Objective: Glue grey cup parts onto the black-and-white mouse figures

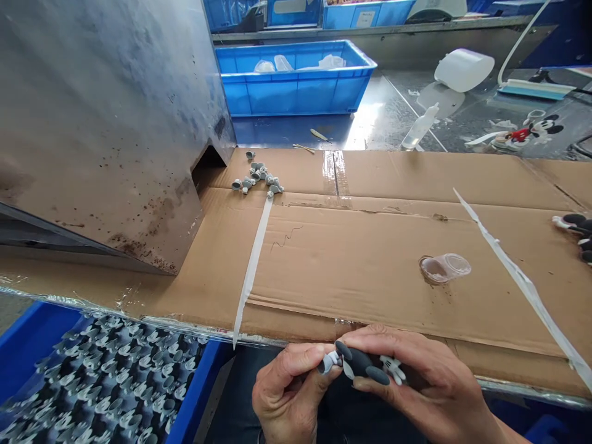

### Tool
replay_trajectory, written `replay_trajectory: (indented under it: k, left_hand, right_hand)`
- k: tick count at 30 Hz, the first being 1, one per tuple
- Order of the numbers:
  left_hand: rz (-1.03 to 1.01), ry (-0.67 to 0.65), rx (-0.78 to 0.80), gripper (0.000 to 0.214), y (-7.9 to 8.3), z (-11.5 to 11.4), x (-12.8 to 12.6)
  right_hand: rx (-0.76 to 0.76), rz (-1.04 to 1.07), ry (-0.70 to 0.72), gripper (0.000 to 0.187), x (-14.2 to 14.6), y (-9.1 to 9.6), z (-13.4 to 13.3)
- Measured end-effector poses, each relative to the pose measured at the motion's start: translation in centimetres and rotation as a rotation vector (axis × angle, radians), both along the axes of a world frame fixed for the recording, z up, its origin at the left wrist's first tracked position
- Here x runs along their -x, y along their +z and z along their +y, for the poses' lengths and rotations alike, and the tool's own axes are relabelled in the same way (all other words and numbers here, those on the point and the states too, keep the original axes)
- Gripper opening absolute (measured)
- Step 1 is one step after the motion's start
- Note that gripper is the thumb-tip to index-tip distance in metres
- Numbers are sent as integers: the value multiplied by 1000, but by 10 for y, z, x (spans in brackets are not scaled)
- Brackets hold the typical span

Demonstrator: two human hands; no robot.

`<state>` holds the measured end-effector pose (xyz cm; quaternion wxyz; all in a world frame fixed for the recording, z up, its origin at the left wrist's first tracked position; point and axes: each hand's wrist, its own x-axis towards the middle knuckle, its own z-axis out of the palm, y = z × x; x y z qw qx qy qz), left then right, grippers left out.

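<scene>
At six o'clock, the left hand [287, 394] and right hand [420, 382] hold a small black cartoon-mouse figure [361, 365] just off the cardboard-covered worktop [351, 271], fingers pinched around it. A blue crate [198, 382] of similar figures sits at seven o'clock.

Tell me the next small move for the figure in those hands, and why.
Probably lower the black-and-white toy figure from the left hand and right hand into the blue crate: it looks much like the figures lying there, and the crate sits just beside the hands.
</scene>
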<state>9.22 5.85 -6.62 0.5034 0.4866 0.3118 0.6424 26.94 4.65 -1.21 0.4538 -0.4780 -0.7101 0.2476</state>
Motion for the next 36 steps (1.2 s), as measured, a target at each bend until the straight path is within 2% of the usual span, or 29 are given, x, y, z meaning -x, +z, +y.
replay_trajectory:
  k: [3, 8, 13, 18, 26, 30, 36]
  left_hand:
    - [14, 1, 12, 38, 1, -2, -1]
    - [-22, 85, 89, 26, 1, -6, -9]
    - [-63, 28, 58, 30, -5, -8, -11]
    - [-116, 37, 83, 30, -8, -9, -13]
    - [-129, 37, 65, 29, -8, -9, -15]
    - [-105, 33, 34, 33, -6, -7, -11]
    - [-23, -50, 20, 44, -5, -4, -1]
  right_hand:
    - [8, 2, 8, 25, -2, -6, -3]
    - [-12, -69, 7, 21, -4, 2, -2]
    - [83, -200, 73, 34, -13, 5, -5]
    - [100, -256, 60, 31, -17, 2, -5]
    - [133, -204, 47, 29, -13, 3, -4]
    - [103, -114, -4, 22, -8, -1, -5]
    - [96, -75, -29, 20, -3, -2, -5]
